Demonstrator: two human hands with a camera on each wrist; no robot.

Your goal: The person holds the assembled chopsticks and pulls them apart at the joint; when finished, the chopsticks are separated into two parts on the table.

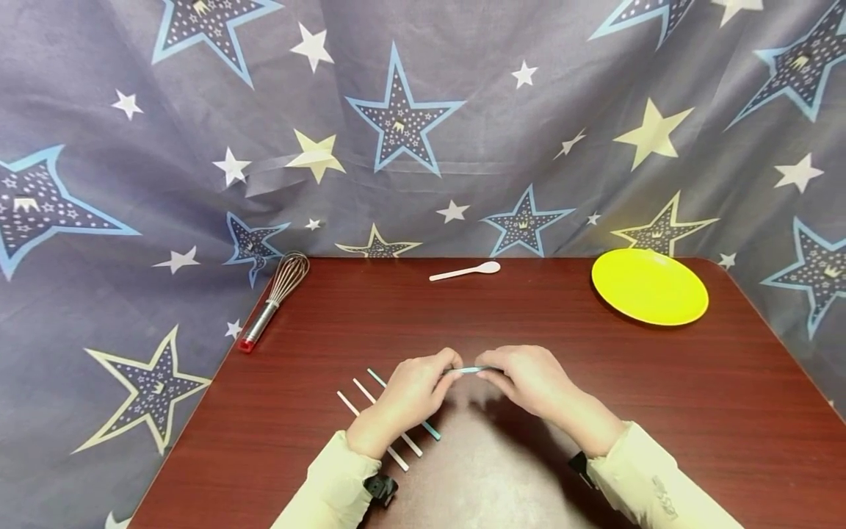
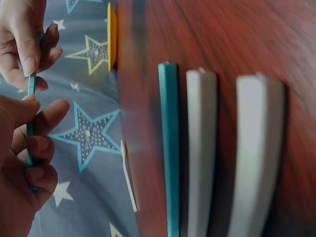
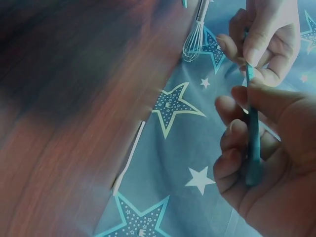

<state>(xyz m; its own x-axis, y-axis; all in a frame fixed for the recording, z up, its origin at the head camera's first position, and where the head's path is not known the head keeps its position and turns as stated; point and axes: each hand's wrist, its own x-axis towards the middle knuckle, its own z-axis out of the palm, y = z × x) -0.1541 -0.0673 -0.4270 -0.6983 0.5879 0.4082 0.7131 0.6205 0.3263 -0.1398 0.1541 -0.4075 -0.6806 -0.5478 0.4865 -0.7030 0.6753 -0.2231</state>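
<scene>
Above the middle of the table, a slim teal chopstick lies crosswise between both hands. My left hand pinches it near one end with thumb and fingertips, and my right hand grips the other end the same way. Only a short stretch shows between the fingers; in the right wrist view its thicker end runs down along the right palm. Beneath the left wrist, a second teal chopstick lies on the table beside two white chopsticks, side by side and partly covered by the left arm in the head view.
On the brown table, a whisk with a red-tipped handle lies at the left edge. At the back lies a white spoon, and a yellow plate sits at the back right. A star-patterned cloth hangs behind.
</scene>
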